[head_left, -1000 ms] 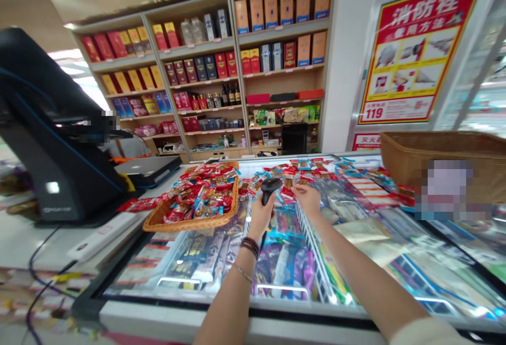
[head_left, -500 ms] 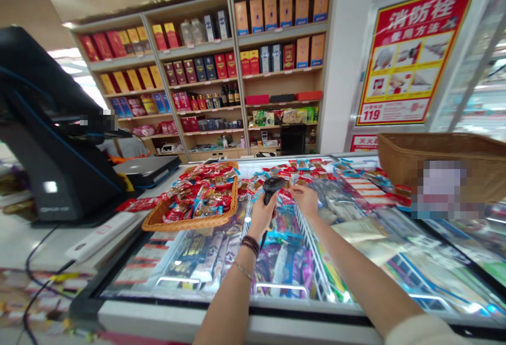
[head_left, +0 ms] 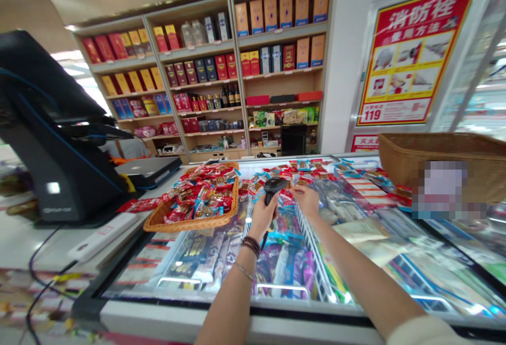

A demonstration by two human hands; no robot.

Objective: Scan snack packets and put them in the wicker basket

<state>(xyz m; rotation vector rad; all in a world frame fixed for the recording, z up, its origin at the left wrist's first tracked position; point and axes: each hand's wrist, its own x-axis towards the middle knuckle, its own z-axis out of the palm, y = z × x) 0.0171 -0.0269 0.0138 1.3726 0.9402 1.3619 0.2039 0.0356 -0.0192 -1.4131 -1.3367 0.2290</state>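
My left hand (head_left: 264,216) is wrapped round the handle of a black barcode scanner (head_left: 275,184), its head tilted up and pointing to the right. Just right of the scanner, my right hand (head_left: 308,201) pinches a small red snack packet (head_left: 286,196), partly hidden by scanner and fingers. Beneath both hands is the glass top of a chest freezer (head_left: 221,303), with colourful packs (head_left: 282,266) in wire baskets below. Red and blue snack packets (head_left: 314,165) lie loose behind my hands. More fill a shallow wicker basket (head_left: 185,226) to the left.
On the left counter stand a black checkout terminal (head_left: 59,166), a flat scale (head_left: 148,170) and a white power strip (head_left: 103,237) with a black cable. A deep brown basket (head_left: 399,158) sits at the right. Shelves (head_left: 205,88) of boxed goods line the back wall.
Both hands stay almost in place, with the scanner and packet still held. The view has shifted very slightly.
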